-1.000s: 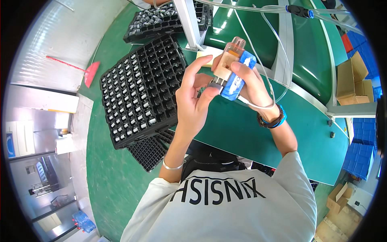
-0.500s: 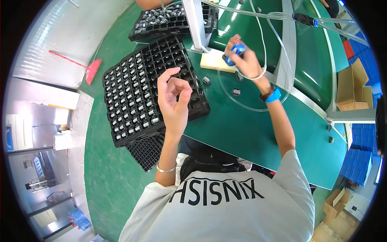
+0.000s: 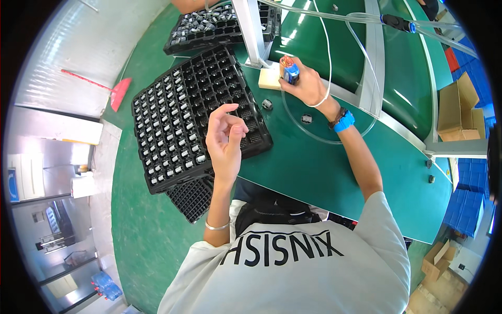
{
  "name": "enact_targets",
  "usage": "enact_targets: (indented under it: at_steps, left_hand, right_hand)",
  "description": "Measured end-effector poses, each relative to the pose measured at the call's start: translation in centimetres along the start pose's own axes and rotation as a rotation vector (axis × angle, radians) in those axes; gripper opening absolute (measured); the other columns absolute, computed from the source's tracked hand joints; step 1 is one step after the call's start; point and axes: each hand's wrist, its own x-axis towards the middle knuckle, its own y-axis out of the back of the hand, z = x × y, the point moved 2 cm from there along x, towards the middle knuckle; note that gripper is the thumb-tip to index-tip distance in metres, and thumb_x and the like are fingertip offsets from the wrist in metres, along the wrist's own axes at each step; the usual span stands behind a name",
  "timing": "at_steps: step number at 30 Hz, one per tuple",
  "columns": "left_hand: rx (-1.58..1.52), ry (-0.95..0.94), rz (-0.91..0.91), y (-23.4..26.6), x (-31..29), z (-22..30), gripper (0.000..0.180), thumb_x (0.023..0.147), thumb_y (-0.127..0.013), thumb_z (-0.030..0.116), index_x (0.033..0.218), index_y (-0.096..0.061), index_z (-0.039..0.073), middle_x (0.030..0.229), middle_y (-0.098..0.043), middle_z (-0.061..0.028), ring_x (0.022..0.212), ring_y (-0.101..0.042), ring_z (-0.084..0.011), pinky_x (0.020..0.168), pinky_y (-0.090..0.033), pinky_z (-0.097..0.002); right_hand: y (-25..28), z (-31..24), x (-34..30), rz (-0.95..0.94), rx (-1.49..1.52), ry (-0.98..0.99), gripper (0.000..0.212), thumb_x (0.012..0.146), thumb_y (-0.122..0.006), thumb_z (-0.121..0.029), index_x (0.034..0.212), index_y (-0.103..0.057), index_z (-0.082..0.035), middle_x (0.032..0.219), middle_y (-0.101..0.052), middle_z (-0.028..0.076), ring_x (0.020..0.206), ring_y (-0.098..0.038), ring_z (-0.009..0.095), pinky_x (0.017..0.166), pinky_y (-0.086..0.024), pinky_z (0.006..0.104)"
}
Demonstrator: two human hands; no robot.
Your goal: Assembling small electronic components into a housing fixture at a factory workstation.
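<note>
My right hand (image 3: 308, 88) grips a blue hand-held piece (image 3: 291, 74) with an orange-brown end, whose exact kind I cannot make out. It is held close over a cream block (image 3: 269, 78) at the foot of a white post. My left hand (image 3: 224, 146) hovers at the right part of a black compartment tray (image 3: 265, 141), fingers loosely curled, the index finger apart from the thumb, nothing visible between them. Rows of small white-and-dark cylindrical parts (image 3: 172, 131) fill the tray's left side; its right-hand compartments look unfilled. Two small dark metallic parts (image 3: 307, 119) lie on the green table below my right hand.
A second black tray (image 3: 209, 39) with loose parts stands at the far side, beside another person's arm (image 3: 191, 5). The white post (image 3: 250, 31) rises between it and the green conveyor belt (image 3: 340, 52). A clear hose (image 3: 314, 137) loops over the table.
My right hand has moved slightly down and left, turning the blue piece toward the cream block. My left thumb and fingers have drawn closer together.
</note>
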Motion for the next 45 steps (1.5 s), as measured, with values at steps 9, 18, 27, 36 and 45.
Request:
enact_targets:
  at_steps: [9,18,27,36,45]
  left_hand:
    - [0.035,0.066,-0.026,-1.2,0.1,-0.9,0.028,0.084,-0.057,0.012,0.109,-0.049,0.002,0.08,-0.052,-0.0024,0.075,-0.05,-0.0087,0.071,-0.041,-0.0219]
    - [-0.105,0.184,-0.218,-2.7,2.5,-0.6,0.037,0.079,-0.059,-0.001,0.114,-0.049,0.002,0.096,-0.056,-0.006,0.087,-0.056,-0.0127,0.08,-0.045,-0.0228]
    - [0.341,0.073,-0.276,-5.6,-0.3,-3.1,0.017,0.072,-0.063,-0.004,0.088,-0.056,0.001,0.085,-0.055,-0.0075,0.081,-0.06,-0.0187,0.074,-0.05,-0.0268]
    - [1.122,-0.151,-0.447,-7.3,-1.1,-4.0,0.025,0.066,-0.069,0.01,0.085,-0.054,0.008,0.081,-0.058,-0.0064,0.075,-0.055,-0.0261,0.076,-0.04,-0.0348]
    - [0.76,-0.269,-0.492,-10.2,0.6,-7.2,0.027,0.069,-0.065,0.006,0.094,-0.055,0.004,0.094,-0.058,-0.0072,0.087,-0.054,-0.028,0.076,-0.042,-0.0357]
  right_hand:
    - [-0.1,0.4,0.0,-0.046,0.184,-0.018,0.042,0.076,-0.064,-0.02,0.108,-0.048,0.002,0.091,-0.058,0.013,0.076,-0.057,0.022,0.071,-0.046,0.0309]
    - [2.7,-8.3,-1.7,-0.405,0.78,-0.14,0.029,0.082,-0.058,-0.014,0.104,-0.05,0.002,0.091,-0.057,0.004,0.081,-0.053,0.01,0.074,-0.043,0.0241]
    - [8.3,-8.2,-0.6,-0.048,0.842,-0.098,0.033,0.083,-0.047,-0.028,0.102,-0.046,-0.001,0.074,-0.059,0.012,0.069,-0.056,0.014,0.062,-0.043,0.0237]
    - [8.6,-8.5,-1.1,-0.08,0.806,-0.02,0.031,0.084,-0.047,-0.027,0.1,-0.048,-0.001,0.071,-0.059,0.01,0.065,-0.055,0.012,0.057,-0.043,0.0227]
    - [9.0,-8.7,-1.2,-0.028,0.813,-0.04,0.031,0.083,-0.047,-0.027,0.1,-0.049,-0.002,0.072,-0.059,0.01,0.066,-0.056,0.013,0.059,-0.043,0.0234]
